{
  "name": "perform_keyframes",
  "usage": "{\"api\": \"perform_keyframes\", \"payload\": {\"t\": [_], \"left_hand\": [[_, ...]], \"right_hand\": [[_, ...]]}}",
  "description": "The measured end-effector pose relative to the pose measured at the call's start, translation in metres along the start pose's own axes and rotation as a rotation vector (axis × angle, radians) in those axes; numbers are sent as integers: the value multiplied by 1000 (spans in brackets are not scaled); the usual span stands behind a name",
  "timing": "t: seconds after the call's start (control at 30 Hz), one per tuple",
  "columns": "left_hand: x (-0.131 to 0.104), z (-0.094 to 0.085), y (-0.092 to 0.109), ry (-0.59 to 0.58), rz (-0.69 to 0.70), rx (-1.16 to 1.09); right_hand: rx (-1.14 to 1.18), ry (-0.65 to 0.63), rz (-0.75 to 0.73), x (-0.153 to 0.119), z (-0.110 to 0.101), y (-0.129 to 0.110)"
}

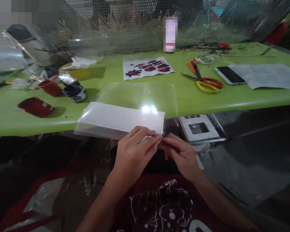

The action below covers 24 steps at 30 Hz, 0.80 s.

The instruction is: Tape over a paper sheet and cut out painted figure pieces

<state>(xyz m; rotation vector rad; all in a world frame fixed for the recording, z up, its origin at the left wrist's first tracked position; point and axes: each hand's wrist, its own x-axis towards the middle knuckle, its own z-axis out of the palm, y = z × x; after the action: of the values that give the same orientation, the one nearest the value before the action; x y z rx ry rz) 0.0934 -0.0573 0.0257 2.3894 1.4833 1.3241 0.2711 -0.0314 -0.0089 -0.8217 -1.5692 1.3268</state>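
A green table crosses the frame, with scissors and a phone at upper right and a jar at left. At centre, a clear sheet with white paper overhangs the table's near edge. The left hand pinches the sheet's lower edge; the right hand's fingers bunch just beside, their grip unclear.

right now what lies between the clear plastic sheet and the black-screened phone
In the head view, red-and-yellow-handled scissors and, apparently, an orange-black tool.
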Motion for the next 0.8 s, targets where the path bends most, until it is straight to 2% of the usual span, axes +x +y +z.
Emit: {"api": "perform_keyframes", "payload": {"t": [0.3, 0.53, 0.8], "left_hand": [[-4, 2, 3, 17, -13, -14], [-5, 6, 5, 82, -55, -45], [-10, 7, 5, 89, -35, 30]], "right_hand": [[-18, -16, -84, -4, 2, -4], [-37, -28, -129, -3, 3, -1], [-21, -26, -87, -3, 5, -2]]}}
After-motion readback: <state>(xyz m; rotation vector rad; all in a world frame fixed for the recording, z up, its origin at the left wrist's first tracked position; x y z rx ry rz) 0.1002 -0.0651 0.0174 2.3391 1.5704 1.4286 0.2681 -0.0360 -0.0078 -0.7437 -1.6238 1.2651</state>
